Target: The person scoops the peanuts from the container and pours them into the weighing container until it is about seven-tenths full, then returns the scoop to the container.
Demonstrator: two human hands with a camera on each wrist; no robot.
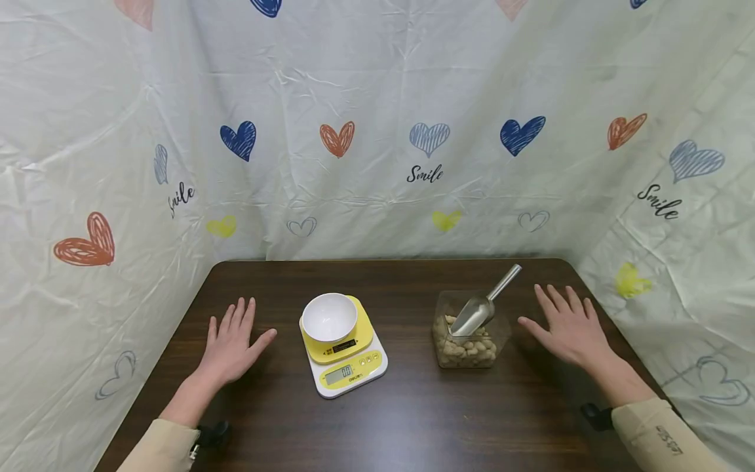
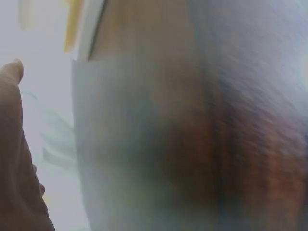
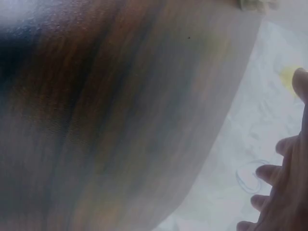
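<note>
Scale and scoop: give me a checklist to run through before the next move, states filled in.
1. Scale reads zero: ok, its display shows 0.0.
2. Weighing unit is right: cannot tell, too small to read.
3. White bowl is on the scale: ok, no peanuts visible inside it.
4. Peanuts are available: ok, they lie in the clear container.
5. Scoop can be gripped: ok, its handle sticks up above the container.
6. Hands are free: ok, left hand and right hand hold nothing.
</note>
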